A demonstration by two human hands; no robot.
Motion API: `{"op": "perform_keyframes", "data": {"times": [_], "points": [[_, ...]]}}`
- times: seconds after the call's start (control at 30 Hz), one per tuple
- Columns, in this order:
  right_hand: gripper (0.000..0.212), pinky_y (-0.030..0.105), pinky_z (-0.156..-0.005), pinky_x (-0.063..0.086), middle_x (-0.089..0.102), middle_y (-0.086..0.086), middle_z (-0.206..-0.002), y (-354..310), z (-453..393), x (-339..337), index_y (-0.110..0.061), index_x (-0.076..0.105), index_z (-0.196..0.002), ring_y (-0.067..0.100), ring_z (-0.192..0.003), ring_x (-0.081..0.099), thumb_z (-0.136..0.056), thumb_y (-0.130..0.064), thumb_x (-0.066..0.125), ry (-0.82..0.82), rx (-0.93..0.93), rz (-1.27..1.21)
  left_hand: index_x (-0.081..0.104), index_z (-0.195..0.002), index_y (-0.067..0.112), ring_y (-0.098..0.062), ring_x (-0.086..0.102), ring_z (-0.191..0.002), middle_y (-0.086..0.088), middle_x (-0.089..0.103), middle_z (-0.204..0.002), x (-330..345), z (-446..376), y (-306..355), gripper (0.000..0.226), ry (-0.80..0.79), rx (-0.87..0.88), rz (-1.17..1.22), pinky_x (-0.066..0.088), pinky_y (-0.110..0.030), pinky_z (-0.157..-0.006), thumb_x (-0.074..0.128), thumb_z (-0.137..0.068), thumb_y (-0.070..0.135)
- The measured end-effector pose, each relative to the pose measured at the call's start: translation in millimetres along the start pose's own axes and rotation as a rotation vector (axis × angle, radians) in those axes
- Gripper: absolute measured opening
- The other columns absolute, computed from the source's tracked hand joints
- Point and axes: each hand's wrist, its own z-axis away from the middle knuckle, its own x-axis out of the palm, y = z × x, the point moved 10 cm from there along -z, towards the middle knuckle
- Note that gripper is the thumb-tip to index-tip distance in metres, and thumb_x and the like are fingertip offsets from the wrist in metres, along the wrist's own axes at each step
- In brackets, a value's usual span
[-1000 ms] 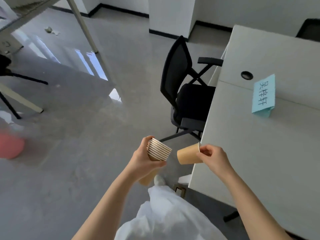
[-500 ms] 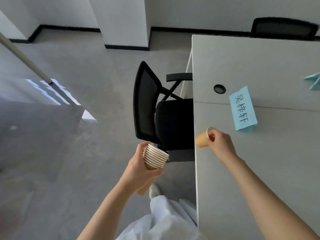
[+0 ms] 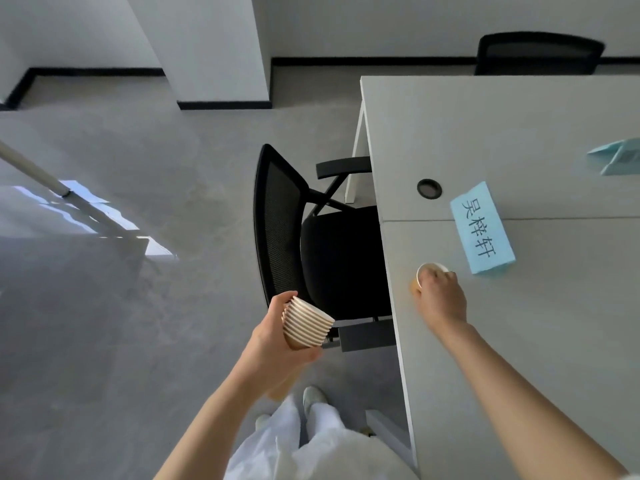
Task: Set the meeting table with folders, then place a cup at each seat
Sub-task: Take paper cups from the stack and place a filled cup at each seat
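My right hand grips a single brown paper cup by its rim, low over the grey meeting table, near its left edge and just left of a blue folded name card. Whether the cup touches the tabletop I cannot tell. My left hand holds a nested stack of several paper cups off the table, beside the seat of a black mesh office chair. No folders are in view.
The black office chair is tucked against the table's left edge. A round cable hole lies behind the name card. A second blue card sits at the far right. Another black chair stands at the table's far end. Grey floor spreads to the left.
My right hand has carried the single cup from beyond the table's edge to above the tabletop near the name card. The left hand keeps the stack. My view has turned toward the table.
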Motion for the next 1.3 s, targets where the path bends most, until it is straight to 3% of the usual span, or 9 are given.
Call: {"op": "perform_keyframes", "data": {"times": [0.13,0.3,0.37,0.47,0.6,0.83,1.1,1.3], "points": [[0.021,0.042,-0.088,0.044,0.065,0.015,-0.105,-42.8,9.5,-23.0,-0.002,0.063,-0.106,0.035,-0.106,0.052,-0.087,-0.008,0.057,0.021,-0.082,-0.214,0.036,-0.13,0.039,-0.01,0.061,-0.081,0.006,0.057,-0.099,-20.1,-11.9,3.9,0.086,-0.01,0.026,0.009,0.055,-0.021,-0.067,0.087,-0.062,0.022],[0.014,0.01,-0.073,0.047,0.069,-0.003,-0.092,-134.0,26.4,-56.5,-0.014,0.07,-0.098,0.008,-0.085,0.065,-0.09,-0.013,0.059,-0.076,-0.182,-0.636,0.037,-0.128,0.044,-0.009,0.06,-0.084,0.008,0.058,-0.1,-54.5,-28.2,-6.1,0.084,0.023,0.039,0.022,0.058,-0.03,-0.072,0.086,-0.062,0.025],[0.014,0.004,-0.073,0.048,0.071,-0.009,-0.089,-177.9,30.8,-66.6,-0.017,0.072,-0.096,0.001,-0.084,0.065,-0.09,-0.015,0.06,-0.129,-0.232,-0.74,0.038,-0.126,0.045,-0.006,0.06,-0.083,0.009,0.059,-0.098,-71.8,-35.1,-12.4,0.082,0.036,0.052,0.02,0.055,-0.025,-0.07,0.085,-0.061,0.025],[0.014,0.008,-0.078,0.05,0.072,-0.011,-0.09,-249.5,36.4,-72.2,-0.021,0.073,-0.098,-0.004,-0.087,0.065,-0.088,-0.02,0.062,-0.259,-0.314,-0.85,0.038,-0.125,0.045,-0.004,0.058,-0.077,0.011,0.058,-0.093,-101.7,-48.6,-23.4,0.081,0.024,0.072,-0.008,0.051,-0.019,-0.065,0.083,-0.06,0.023],[0.018,0.017,-0.082,0.054,0.074,-0.008,-0.093,-325.7,43.7,-64.5,-0.021,0.072,-0.103,-0.003,-0.088,0.067,-0.088,-0.021,0.061,-0.394,-0.416,-0.814,0.037,-0.128,0.045,-0.006,0.059,-0.082,0.011,0.057,-0.098,-142.3,-66.4,-37.1,0.084,-0.025,0.097,-0.09,0.049,-0.018,-0.065,0.08,-0.058,0.025],[0.022,0.024,-0.088,0.055,0.075,-0.003,-0.096,-443.4,14.0,-49.4,-0.017,0.072,-0.105,0.001,-0.091,0.069,-0.086,-0.012,0.062,-0.55,-0.337,-0.842,0.04,-0.133,0.04,0.002,0.055,-0.083,0.02,0.053,-0.099,-258.1,-111.1,-71.5,0.09,-0.09,0.146,-0.205,0.042,-0.009,-0.065,0.084,-0.057,0.022],[0.019,0.031,-0.079,0.055,0.073,0.001,-0.083,-492.0,-35.2,-38.2,-0.019,0.069,-0.092,0.015,-0.083,0.069,-0.078,-0.009,0.061,-0.532,-0.164,-0.889,0.041,-0.134,0.039,0.002,0.056,-0.084,0.023,0.053,-0.098,-302.9,-174.6,-76.6,0.09,-0.157,0.186,-0.206,0.044,-0.012,-0.066,0.085,-0.057,0.021],[0.018,0.021,-0.074,0.054,0.073,-0.001,-0.083,-501.9,-112.7,-35.7,-0.014,0.069,-0.094,0.007,-0.077,0.068,-0.079,-0.007,0.063,-0.502,-0.094,-0.923,0.039,-0.14,0.037,-0.005,0.055,-0.097,0.019,0.052,-0.112,-312.8,-258.0,-64.3,0.095,-0.221,0.226,-0.224,0.037,-0.002,-0.073,0.085,-0.059,0.021]]}}
